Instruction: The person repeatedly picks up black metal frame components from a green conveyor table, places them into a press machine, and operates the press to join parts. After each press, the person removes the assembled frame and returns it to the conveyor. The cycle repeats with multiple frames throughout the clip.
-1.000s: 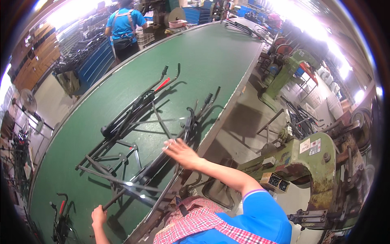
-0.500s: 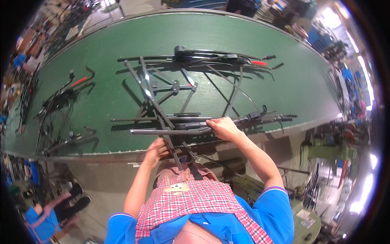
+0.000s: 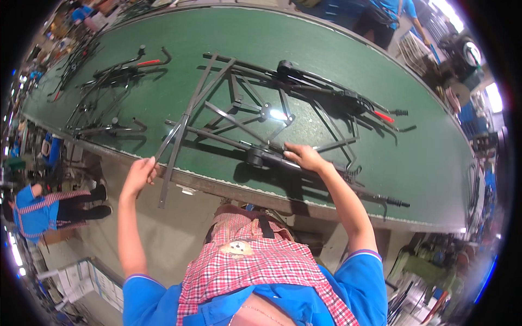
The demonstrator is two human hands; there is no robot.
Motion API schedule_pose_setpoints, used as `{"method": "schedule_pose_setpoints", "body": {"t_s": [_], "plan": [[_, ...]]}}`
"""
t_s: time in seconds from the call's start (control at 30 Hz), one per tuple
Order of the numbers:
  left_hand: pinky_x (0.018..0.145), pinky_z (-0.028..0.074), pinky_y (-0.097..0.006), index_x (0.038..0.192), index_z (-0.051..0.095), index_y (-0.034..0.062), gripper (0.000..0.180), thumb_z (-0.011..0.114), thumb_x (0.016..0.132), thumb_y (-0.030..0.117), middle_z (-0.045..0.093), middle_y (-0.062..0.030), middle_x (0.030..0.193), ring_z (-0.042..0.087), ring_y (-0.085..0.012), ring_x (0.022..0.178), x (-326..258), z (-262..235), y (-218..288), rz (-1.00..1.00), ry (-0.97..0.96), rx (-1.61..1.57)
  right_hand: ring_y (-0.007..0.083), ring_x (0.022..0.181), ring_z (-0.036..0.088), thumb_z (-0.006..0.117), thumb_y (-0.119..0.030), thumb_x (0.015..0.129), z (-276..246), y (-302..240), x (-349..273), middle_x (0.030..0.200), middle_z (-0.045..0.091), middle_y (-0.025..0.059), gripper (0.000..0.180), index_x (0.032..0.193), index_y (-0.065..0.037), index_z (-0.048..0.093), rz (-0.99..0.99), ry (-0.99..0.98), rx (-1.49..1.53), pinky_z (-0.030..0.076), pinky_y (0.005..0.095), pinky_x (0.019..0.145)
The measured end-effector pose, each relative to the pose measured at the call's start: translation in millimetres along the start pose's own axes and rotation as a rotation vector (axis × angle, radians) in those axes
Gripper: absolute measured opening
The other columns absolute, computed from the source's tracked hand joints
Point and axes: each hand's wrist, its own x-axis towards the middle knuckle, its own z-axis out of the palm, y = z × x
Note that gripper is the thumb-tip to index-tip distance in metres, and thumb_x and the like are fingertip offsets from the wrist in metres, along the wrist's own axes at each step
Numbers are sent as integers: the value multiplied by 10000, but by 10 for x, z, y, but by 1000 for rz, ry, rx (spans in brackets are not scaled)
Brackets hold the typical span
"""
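A dark metal tube frame [image 3: 253,142] with crossed flat bars lies spread out on the green table. At its left end, two long crossed bars [image 3: 185,117] reach past the table's near edge. My left hand [image 3: 142,173] is closed round the lower end of one of these crossed bars, just off the edge. My right hand [image 3: 305,157] rests on the frame's near side rail, its fingers curled over the tube beside a round black joint [image 3: 254,157]. The far side rail carries a similar black joint [image 3: 284,68] and a red piece [image 3: 384,116] near its right end.
A similar dark frame with a red piece [image 3: 148,63] lies at the left of the green table [image 3: 435,163]. More thin black tubes are at the far left and right ends. One person [image 3: 41,209] is at the lower left; another [image 3: 380,22] stands beyond the table.
The frame now lies slanted, its right end nearer me. My left hand has gone left and closed on a crossed bar; my right hand stays on the near rail. The view has also turned.
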Motion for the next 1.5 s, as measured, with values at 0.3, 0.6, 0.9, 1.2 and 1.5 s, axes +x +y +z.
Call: {"method": "schedule_pose_setpoints", "body": {"t_s": [0.3,0.6,0.9,1.2,1.5], "plan": [[397,344,-238,822,504,21,414,417,966,399,391,20,548,340,-66,435,-421,1027,46,-150,-60,-350,334,1281,380,403,-486,932,275,-201,196,1369,413,201,658,1347,23,371,-29,-170,184,275,358,1080],[353,330,-231,803,507,30,425,416,961,414,398,17,538,351,-72,411,-529,1422,160,-135,-23,-390,441,1256,361,323,-685,854,486,-908,323,1353,364,297,822,1362,-41,374,166,-164,-144,282,565,1020],[381,355,-245,858,505,12,421,384,977,397,427,-14,556,390,-99,403,-576,2204,164,-106,-14,-656,371,912,602,534,-234,881,301,-1158,282,939,622,181,359,1154,-11,470,-286,132,-395,363,505,970],[883,472,-337,1099,499,28,252,449,968,237,613,-111,1037,612,-200,944,-486,3583,918,-85,-712,-1049,306,1105,520,701,-428,734,-792,-1350,1080,1201,571,115,634,1251,-103,528,-656,128,-508,359,412,1005],[938,411,-284,1240,509,-11,365,482,946,203,625,-85,1113,555,-149,1057,-296,2939,785,641,-853,-180,235,1115,559,761,-722,412,376,-1616,1098,1200,568,204,1436,1422,56,98,-201,-599,-986,462,375,890]]}}
